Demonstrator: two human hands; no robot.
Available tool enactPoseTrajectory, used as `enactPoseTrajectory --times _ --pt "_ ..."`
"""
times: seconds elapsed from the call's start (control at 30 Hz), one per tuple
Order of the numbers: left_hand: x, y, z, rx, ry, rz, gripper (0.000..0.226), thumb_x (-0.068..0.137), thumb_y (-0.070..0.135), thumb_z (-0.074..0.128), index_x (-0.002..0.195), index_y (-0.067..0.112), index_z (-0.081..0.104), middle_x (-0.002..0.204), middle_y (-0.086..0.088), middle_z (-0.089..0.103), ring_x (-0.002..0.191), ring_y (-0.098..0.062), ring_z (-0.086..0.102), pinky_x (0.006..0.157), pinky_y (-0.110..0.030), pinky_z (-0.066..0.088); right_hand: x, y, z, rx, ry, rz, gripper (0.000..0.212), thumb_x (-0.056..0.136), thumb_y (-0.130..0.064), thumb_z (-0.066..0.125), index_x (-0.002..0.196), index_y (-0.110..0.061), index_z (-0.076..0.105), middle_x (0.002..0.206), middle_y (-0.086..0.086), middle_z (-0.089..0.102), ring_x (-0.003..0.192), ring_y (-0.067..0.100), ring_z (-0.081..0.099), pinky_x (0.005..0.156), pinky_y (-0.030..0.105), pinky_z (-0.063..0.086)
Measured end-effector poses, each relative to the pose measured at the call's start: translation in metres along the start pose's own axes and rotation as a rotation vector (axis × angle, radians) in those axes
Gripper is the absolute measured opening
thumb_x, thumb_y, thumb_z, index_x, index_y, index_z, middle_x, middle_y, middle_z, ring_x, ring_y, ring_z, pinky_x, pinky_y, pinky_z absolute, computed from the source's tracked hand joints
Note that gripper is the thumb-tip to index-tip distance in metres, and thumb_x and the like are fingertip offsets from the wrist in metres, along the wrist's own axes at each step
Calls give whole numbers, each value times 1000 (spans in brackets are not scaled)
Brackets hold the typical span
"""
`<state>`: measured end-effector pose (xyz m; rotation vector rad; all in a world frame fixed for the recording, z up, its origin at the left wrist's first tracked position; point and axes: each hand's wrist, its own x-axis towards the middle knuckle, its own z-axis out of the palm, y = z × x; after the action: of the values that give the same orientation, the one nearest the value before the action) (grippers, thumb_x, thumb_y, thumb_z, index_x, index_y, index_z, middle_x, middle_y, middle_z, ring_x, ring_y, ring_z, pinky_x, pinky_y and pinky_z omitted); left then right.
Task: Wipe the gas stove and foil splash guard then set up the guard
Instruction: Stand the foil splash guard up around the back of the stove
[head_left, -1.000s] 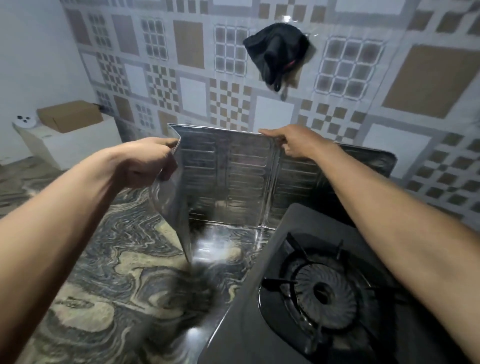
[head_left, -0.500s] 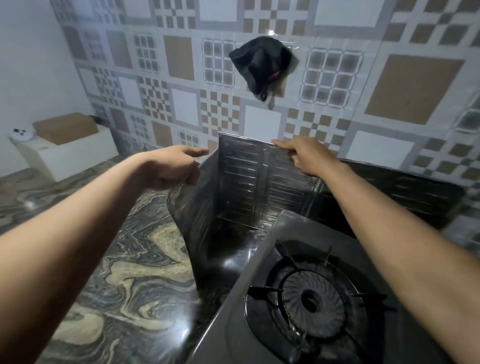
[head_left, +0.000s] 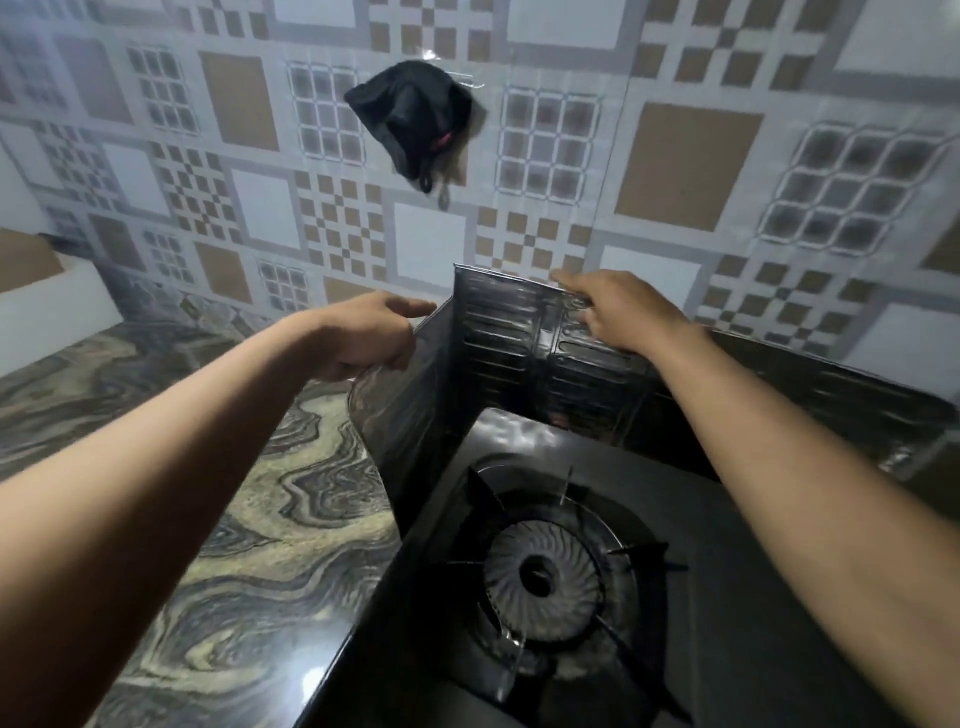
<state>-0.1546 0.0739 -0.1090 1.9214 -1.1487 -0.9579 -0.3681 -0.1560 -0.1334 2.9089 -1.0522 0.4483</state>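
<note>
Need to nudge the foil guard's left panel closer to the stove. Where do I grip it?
Pinch the top edge of the foil guard's left panel, near the left hand, coming from above. It stands upright beside the gas stove, so only its thin upper rim is free.

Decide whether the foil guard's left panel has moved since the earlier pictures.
Yes. The left panel has swung in from over the counter to stand against the stove's left side.

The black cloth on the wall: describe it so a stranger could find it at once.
Start at the patterned tile wall behind the gas stove. Look above the upright foil splash guard, a little to its left. The black cloth hangs bunched there, the only dark, soft thing on the pale brown-and-white tiles.
</note>
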Motion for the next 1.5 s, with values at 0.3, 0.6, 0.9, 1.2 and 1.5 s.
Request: enactPoseTrajectory --times 0.3,0.6,0.9,1.2,1.5 --pt "-3 11 16 84 6 91 92 54 1 44 142 27 54 117 -5 72 108 -22 68 81 -30 56 -10 13 16 31 101 -6 77 89 14 41 146 -38 42 95 1 49 95 28 54 81 42 48" --pt "6 22 35 229 -7 154 63 77 0 52 136 20 60 129 -2 66 110 -19 62 82 -25 50 -46 46 -2 35 67 57 70 90 9 50 144 -36 45 99 2 53 97 25 54 84 37 47" --pt "8 11 58 574 63 181 39 82 1 55 119 12 53 112 -12 65 101 -31 61 73 -32 42 18 -29 11 -89 50 -308 84 89 -17 68 156 -26 18 165 8 14 152 24 10 123 43 12" --pt "6 12 58 687 202 160 33 89 11 53 122 10 50 120 -17 64 110 -37 60 75 -32 39 40 -44 55 -26 183 -320 64 91 -18 64 149 -20 38 153 9 41 144 30 32 122 47 15" --pt "5 11 55 680 191 131 37 88 14 55 124 17 51 116 -15 66 104 -37 62 80 -38 50 36 -42 44 35 254 -287 51 97 -40 54 145 -27 47 145 2 53 135 24 46 113 44 31"
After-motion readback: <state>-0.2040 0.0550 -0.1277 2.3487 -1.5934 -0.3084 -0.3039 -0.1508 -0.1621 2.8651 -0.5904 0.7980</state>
